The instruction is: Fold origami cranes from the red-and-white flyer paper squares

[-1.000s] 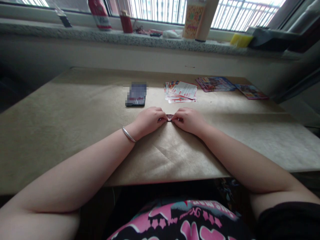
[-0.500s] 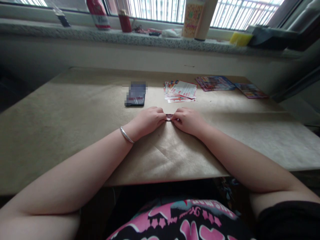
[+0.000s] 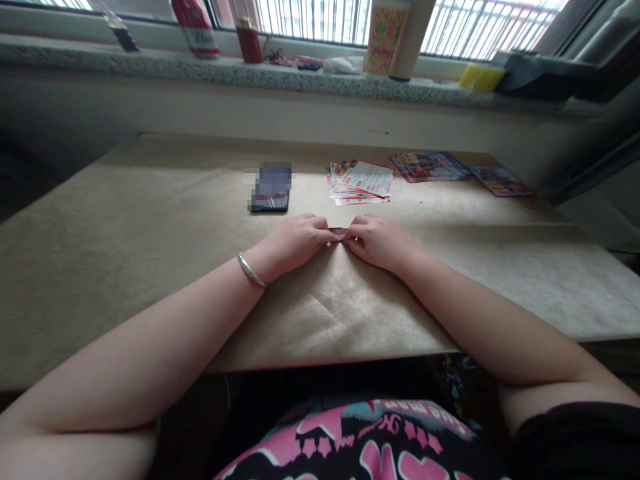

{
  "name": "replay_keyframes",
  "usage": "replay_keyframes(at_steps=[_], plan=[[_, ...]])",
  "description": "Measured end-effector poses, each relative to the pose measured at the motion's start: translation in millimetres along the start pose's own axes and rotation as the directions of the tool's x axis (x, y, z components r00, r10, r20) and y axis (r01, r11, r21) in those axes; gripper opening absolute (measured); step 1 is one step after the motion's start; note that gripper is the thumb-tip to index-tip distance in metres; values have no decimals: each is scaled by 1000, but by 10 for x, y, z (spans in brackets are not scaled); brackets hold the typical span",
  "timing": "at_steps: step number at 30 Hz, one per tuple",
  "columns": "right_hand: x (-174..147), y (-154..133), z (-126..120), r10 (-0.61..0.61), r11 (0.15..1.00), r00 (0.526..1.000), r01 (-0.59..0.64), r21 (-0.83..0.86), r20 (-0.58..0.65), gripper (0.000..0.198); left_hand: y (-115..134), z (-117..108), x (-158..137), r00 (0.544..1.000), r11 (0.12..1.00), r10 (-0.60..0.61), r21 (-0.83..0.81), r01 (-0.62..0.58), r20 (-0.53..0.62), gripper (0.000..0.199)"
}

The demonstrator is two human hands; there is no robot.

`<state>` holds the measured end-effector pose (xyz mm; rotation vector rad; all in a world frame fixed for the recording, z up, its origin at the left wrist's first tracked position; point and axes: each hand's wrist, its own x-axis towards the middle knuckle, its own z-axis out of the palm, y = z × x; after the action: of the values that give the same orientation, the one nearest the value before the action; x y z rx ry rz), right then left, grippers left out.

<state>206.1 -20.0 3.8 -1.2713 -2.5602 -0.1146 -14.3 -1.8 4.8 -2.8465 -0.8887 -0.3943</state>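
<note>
Just in front of me, both hands pinch a small dark-reddish folded paper piece (image 3: 339,231) low against the table. My left hand (image 3: 303,239), with a silver bangle at its wrist, is closed on the left end. On the right end, my right hand (image 3: 377,241) grips with thumb and fingertips. Only a short middle section shows between the fingers; the ends are hidden. Beyond the left hand lies a dark phone-like slab (image 3: 274,190), partly pixelated. A fanned pile of white and red printed cards (image 3: 367,180) rests past the right hand.
Colourful printed card stacks (image 3: 433,167) and another small stack (image 3: 503,181) lie at the back right of the beige-covered table (image 3: 125,267). Behind it, the stone windowsill (image 3: 300,77) bears a red bottle (image 3: 196,30), a patterned cup (image 3: 383,40) and a yellow block (image 3: 481,78).
My left thumb and fingertips have shifted slightly right and closer to the right hand, covering more of the paper piece. The right hand has barely moved.
</note>
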Motion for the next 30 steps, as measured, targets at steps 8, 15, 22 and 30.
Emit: replay_keyframes(at_steps=[8,15,22,30], plan=[[26,55,57,41,992,999,-38,118,-30,20,85,-18,36,999,994,-18,104,15,32,25],[-18,72,46,-69,994,996,74,83,-59,24,116,-48,38,998,995,-53,86,50,39,25],[-5,3,7,-21,1000,1000,21,18,-13,23,78,-74,36,997,998,-30,63,26,65,26],[14,-37,-73,6,1000,999,-6,-2,42,24,80,-162,-9,994,991,-30,134,15,109,29]])
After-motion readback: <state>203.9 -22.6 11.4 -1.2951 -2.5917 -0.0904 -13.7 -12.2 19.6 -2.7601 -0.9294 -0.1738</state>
